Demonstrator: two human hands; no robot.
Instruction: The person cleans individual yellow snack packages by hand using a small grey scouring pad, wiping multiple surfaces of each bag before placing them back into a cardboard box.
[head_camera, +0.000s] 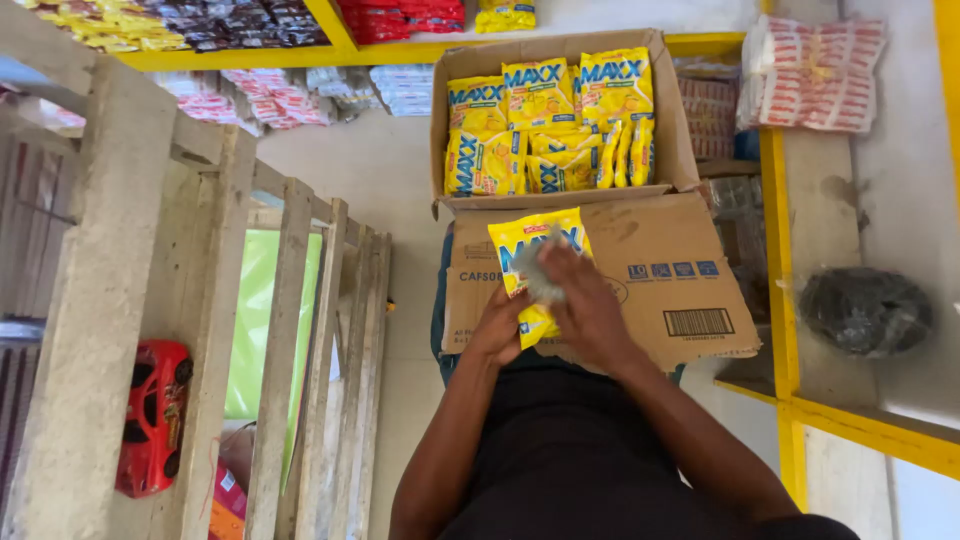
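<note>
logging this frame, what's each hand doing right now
Left hand: closed on the lower edge of the yellow plastic snack packet.
Right hand: pressing a small grey cloth against that packet.

Glossy plastic packet (530, 262); matt brown cardboard box (660, 270) at twelve o'clock; rough, unpainted wooden frame (210, 300) at nine; shiny red plastic toy car (153, 417).

An open cardboard box (560, 120) sits far from the person, with packets (545, 130) standing in rows inside it. Its near flap (650, 270) folds down toward the person, and one packet (535, 265) lies over that flap, the left hand (497, 328) under its near edge and the right hand (585, 305) on top. A wooden frame (200, 320) stands to the left, a toy car (153, 415) beside it. Shelves (790, 300) run along the right, holding a dark bundle (865, 312) and, farther off, stacked wrapped packs (812, 72).
</note>
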